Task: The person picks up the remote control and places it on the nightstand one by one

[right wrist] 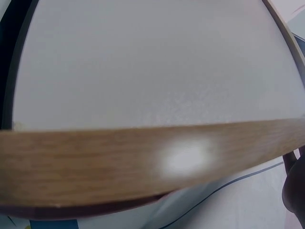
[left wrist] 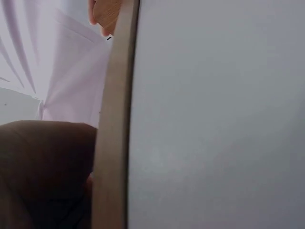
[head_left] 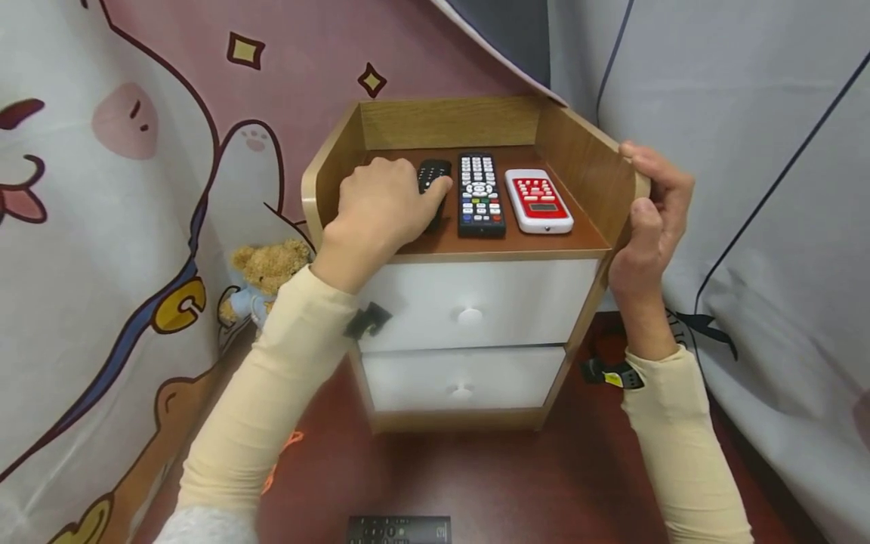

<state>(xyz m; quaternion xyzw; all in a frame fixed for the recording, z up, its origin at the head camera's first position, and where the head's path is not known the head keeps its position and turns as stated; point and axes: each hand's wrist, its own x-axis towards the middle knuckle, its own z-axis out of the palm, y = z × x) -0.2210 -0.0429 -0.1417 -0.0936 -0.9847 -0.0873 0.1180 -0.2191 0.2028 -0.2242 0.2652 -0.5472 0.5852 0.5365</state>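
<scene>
In the head view, a small wooden cabinet [head_left: 489,255] with two white drawers carries three remotes on its top. My left hand [head_left: 381,204] reaches over the left, black remote [head_left: 433,172], its thumb lying across that remote and its other fingers bent down out of sight. Beside it lie a black remote with white and coloured buttons [head_left: 479,195] and a white remote with a red face [head_left: 538,200]. My right hand [head_left: 652,219] grips the front edge of the cabinet's right side panel. Both wrist views show mostly white drawer front and wooden edge [left wrist: 114,114] [right wrist: 119,162].
A teddy bear [head_left: 270,266] in blue sits left of the cabinet. Another black remote [head_left: 399,530] lies on the reddish-brown surface [head_left: 476,483] at the bottom. Orange string [head_left: 270,477] is near my left sleeve. Patterned and grey cloth hangs around, with a dark cord [head_left: 768,189] at right.
</scene>
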